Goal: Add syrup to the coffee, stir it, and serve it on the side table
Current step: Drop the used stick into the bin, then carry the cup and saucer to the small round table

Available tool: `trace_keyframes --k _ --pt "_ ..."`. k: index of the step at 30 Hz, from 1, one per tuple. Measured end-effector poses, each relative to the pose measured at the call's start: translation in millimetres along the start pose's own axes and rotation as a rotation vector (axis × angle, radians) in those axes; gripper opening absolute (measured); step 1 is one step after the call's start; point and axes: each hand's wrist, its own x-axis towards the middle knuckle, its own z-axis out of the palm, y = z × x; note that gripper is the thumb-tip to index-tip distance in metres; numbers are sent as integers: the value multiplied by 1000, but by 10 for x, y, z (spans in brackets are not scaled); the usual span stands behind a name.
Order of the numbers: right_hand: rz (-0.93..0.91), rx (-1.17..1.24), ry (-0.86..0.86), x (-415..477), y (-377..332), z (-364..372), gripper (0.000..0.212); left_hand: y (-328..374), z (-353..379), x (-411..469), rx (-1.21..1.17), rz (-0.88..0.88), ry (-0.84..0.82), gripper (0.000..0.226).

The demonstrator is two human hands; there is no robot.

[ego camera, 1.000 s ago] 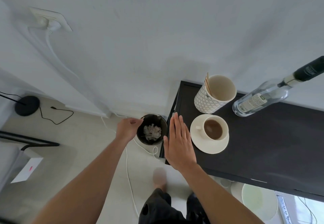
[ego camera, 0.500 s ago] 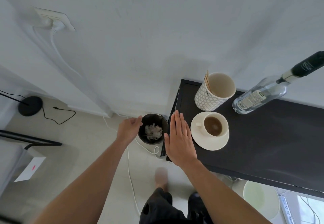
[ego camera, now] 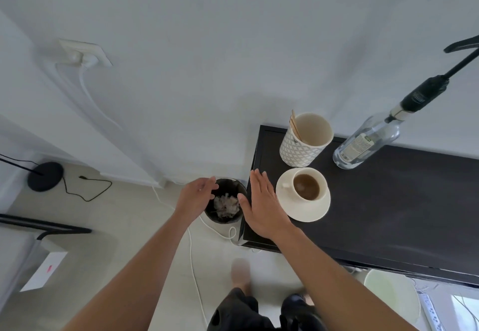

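A white cup of coffee (ego camera: 306,186) stands on a white saucer (ego camera: 311,214) near the left end of the black table (ego camera: 401,208). Behind it is a patterned holder (ego camera: 303,146) with wooden stir sticks (ego camera: 295,124), and to the right a clear syrup bottle (ego camera: 365,144) with a black pump top. My right hand (ego camera: 261,206) lies flat and open on the table's left edge, just left of the saucer. My left hand (ego camera: 195,195) hovers over the rim of a small black bin (ego camera: 225,205) on the floor, fingers loosely apart and holding nothing.
The bin holds crumpled paper. A white cable (ego camera: 191,253) runs across the floor beside it. A wall socket (ego camera: 83,54) is at upper left, a black lamp base (ego camera: 45,176) at left, a pale round stool (ego camera: 391,297) under the table's front edge.
My left hand's fingers have spread apart over the bin, where they were pinched together before. My right hand stays flat on the table edge. The view has shifted slightly.
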Motion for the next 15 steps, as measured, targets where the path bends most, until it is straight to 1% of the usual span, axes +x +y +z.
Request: trace_keyframes --k 4,8,12,15 --pt "-46 90 53 -181 -118 -415 73 238 12 -94 -12 55 -19 37" --pt "-78 124 160 -353 -120 -822 67 480 111 -150 -37 107 -67 40" --pt "2 186 258 -472 59 -1123 61 729 292 -201 4 176 -147 42" --pt "88 242 311 -550 265 -1279 57 900 466 -246 29 179 -223 46"
